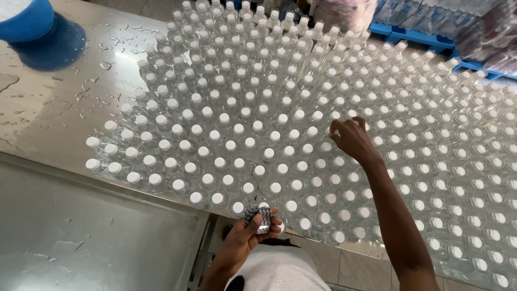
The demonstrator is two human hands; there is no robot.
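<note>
Standing on a wet steel table (48, 113), clear capped bottles (215, 145) crowd together. The left hand (253, 231) pinches a small bundle of grey sleeves (262, 218) at the near edge. The right hand (353, 139) hovers, fingers loosely curled, over bottle caps.

Shrink-wrapped bottle packs (474, 27) stacked far right, blue-trimmed.

- Capped clear bottles (237, 129) stood packed cap to cap across the steel table (48, 118); you had no gap between them, only room above.
- Bare wet tabletop lay open at your left, up to the blue tub (24, 19).
</note>
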